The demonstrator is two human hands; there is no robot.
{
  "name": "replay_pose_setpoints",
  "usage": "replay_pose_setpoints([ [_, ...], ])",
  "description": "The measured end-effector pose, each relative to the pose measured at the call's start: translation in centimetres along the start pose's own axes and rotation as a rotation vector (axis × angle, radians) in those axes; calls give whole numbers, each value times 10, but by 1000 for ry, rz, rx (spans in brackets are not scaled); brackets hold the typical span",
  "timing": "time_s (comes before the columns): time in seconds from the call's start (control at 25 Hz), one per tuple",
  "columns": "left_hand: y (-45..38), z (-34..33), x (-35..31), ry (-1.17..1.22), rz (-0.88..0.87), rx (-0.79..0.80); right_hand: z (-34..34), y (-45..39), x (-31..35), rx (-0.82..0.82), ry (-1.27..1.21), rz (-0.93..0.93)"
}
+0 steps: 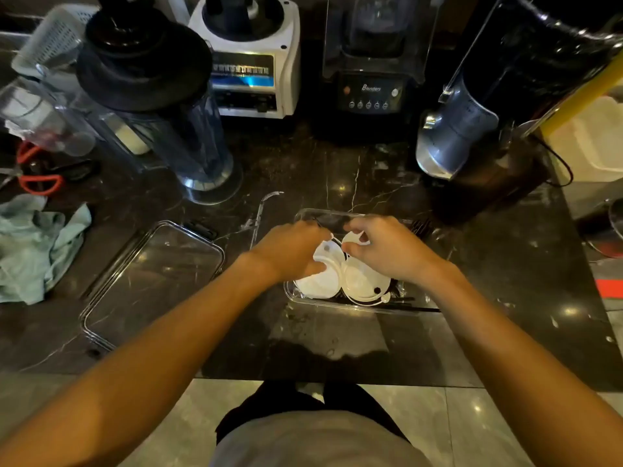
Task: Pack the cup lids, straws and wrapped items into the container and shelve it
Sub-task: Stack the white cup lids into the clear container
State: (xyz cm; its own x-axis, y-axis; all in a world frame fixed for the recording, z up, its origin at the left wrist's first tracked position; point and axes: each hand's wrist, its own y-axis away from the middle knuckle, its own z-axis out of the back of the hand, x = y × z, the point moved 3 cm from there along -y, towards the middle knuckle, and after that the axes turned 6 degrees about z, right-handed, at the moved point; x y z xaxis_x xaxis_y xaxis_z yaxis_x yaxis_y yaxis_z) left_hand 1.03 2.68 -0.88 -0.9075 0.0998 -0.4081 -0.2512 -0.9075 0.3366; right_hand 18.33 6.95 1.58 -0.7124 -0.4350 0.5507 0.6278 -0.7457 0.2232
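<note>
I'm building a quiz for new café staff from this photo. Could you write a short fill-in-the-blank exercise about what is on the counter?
1. Both hands, the left hand and the right hand, handle white cup lids inside a clear ____.
2. The container's lid lies on the counter to the ____ of the container.
3. The scissors at the far left have ____ handles.

Missing words: container; left; red

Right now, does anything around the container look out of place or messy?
Mostly tidy. The container's lid lies off to the left on the counter. A crumpled green cloth sits near the left edge. Both hands are arranging white cup lids inside the container.
</note>
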Motion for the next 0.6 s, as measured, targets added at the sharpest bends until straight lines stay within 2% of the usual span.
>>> replay_pose_setpoints([
  [0.12, 1, -13, 0, -116, 17, 53, -12, 3, -3, 6, 50, -37],
  [0.32, -4, -24, 3, -243, 8, 9, -39, 14, -13, 135, -6, -124],
  [0.52, -7, -15, 9, 29, 21, 45, -53, 18, -11, 80, -108, -116],
  [0.6, -7, -9, 14, 265, 0, 23, -51, 14, -15, 40, -249, -175],
])
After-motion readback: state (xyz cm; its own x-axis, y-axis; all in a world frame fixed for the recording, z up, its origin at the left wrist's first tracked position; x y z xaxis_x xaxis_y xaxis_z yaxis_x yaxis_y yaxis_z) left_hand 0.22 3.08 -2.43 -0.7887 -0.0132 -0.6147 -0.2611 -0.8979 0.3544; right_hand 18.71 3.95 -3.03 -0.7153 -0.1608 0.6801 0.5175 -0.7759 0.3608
